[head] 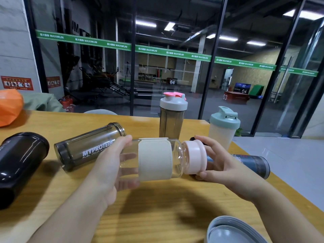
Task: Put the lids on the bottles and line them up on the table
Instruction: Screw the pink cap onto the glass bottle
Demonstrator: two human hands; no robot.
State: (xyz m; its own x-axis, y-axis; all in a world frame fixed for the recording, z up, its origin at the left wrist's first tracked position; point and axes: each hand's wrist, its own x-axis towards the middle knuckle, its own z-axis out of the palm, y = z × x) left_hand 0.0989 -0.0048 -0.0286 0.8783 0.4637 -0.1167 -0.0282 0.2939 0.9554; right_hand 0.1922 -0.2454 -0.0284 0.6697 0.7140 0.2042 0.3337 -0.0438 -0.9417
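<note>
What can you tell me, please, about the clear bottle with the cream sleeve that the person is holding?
The clear glass-like bottle with a cream fabric sleeve is held horizontally above the wooden table, empty as far as can be seen. The sleeve wraps its middle, with a flap on top. A pale pink round lid sits on its neck, pointing right. The left hand grips its base end; the right hand curls around the lid.
</note>
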